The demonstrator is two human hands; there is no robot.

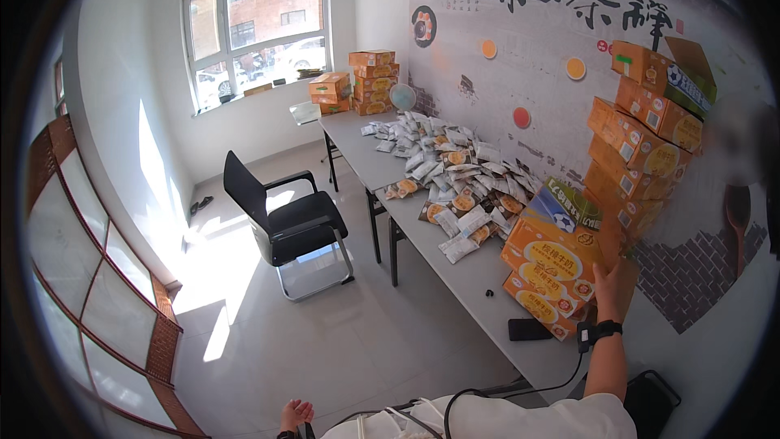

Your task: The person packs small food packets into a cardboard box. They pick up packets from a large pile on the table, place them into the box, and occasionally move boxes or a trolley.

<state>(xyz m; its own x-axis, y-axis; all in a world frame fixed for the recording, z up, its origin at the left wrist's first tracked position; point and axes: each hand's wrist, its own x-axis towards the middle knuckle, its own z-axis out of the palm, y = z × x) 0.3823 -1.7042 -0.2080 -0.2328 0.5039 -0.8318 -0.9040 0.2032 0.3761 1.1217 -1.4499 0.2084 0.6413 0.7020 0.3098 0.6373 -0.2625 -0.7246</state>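
My right hand (611, 288) grips the right edge of an orange carton (546, 250) near the table's right end, its thumb showing on the near side. The carton's raised flap is green with a soccer ball picture. Another orange carton (538, 304) sits just below it, toward the table's front edge. My left hand (297, 415) hangs low by my body, over the floor, with fingers loosely curled and nothing seen in it. Left of the cartons, many small white and brown sachets (467, 171) lie heaped on the grey table (431, 254).
A tall, uneven stack of orange cartons (642, 142) leans by the wall at right. More cartons (374, 81) stand at the table's far end beside a globe (402, 97). A black phone (530, 329) lies near the front edge. A black chair (284, 223) stands left of the table.
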